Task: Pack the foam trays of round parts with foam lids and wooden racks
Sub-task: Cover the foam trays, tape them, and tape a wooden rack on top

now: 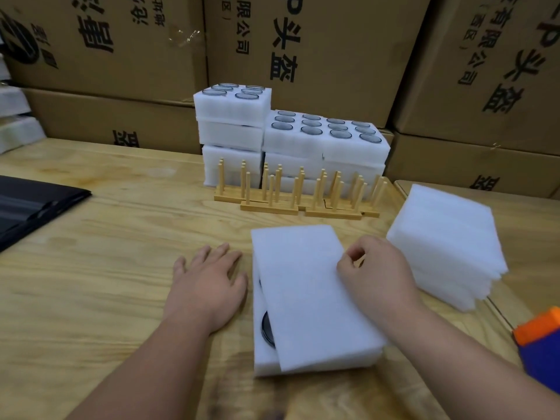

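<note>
A white foam tray [264, 357] lies on the wooden table [106, 268] in front of me. A foam lid [303, 292] rests on it, skewed, so a dark round part [268, 328] shows at the tray's left side. My right hand [375, 277] is on the lid's right edge, its curled fingers and thumb pinching it. Left of the tray, my left hand [209, 283] lies flat on the table with straight fingers, touching or nearly touching the tray's side. Several wooden racks [291, 192] with upright pegs stand behind the tray.
Stacked foam trays of round parts [327, 137] stand behind the racks, a taller stack [233, 116] to their left. A pile of foam lids [445, 247] sits at the right. Cardboard boxes [348, 40] wall the back. Black sheets [30, 204] lie left, an orange-and-blue object [542, 341] at the right edge.
</note>
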